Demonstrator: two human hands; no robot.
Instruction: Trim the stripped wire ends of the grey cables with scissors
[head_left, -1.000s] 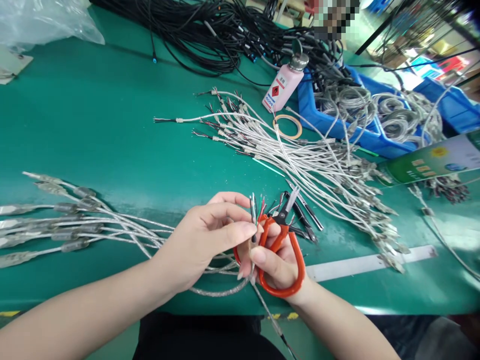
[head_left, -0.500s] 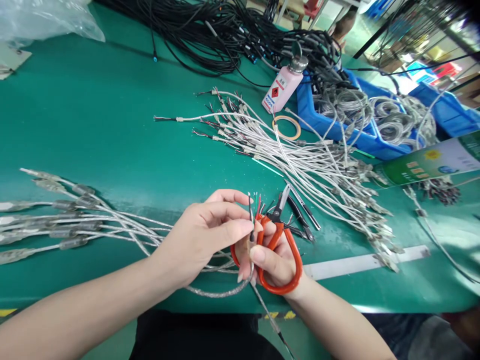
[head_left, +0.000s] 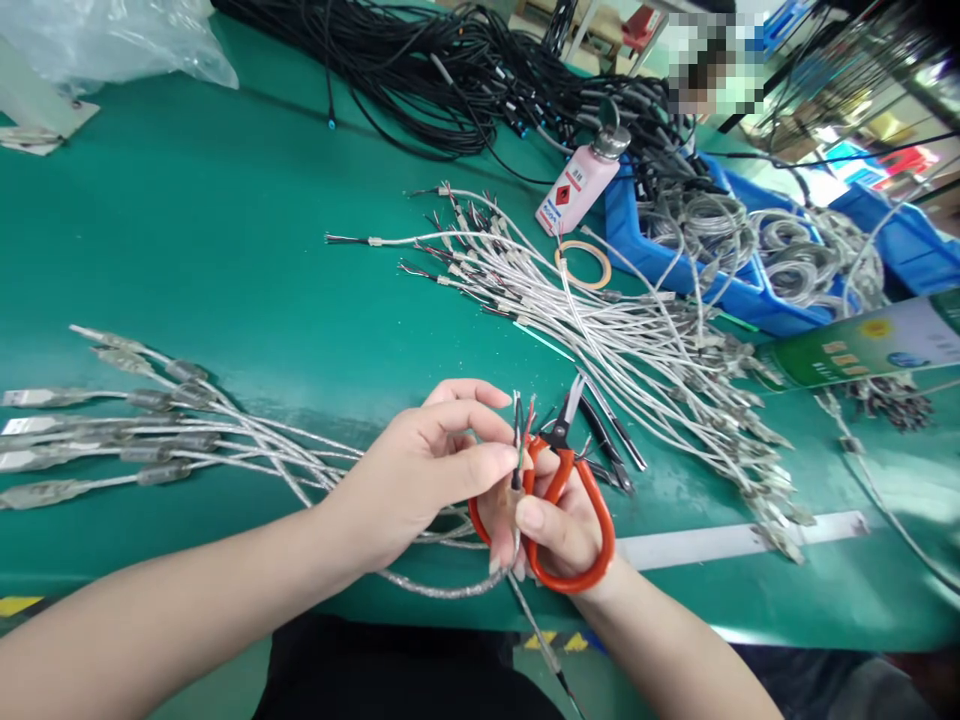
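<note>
My left hand (head_left: 442, 465) pinches the thin coloured wires (head_left: 519, 430) at the stripped end of a clear-jacketed cable (head_left: 435, 590). Just below that pinch, my right hand (head_left: 562, 515) grips the cable between thumb and fingers. Scissors with orange handles (head_left: 607, 530) hang around the fingers of my right hand, their blades pointing up and away. The cable loops down and left beneath my left wrist. Several clear cables with USB plugs (head_left: 37, 398) lie to the left, passing under my left forearm.
Behind my hands lies a bundle of white cables (head_left: 592, 320). A pink bottle (head_left: 577, 185), a tape ring (head_left: 583, 265), blue bins (head_left: 652, 255) and black cables (head_left: 420, 110) are farther back. Tweezers (head_left: 615, 420), black-handled pliers (head_left: 606, 430), a steel ruler (head_left: 697, 542) and a green can (head_left: 847, 345) are at right.
The whole view has shifted slightly, so the table's things appear farther right. My fingers keep their hold, while the coloured wires are drawn closer together near my left fingertips.
</note>
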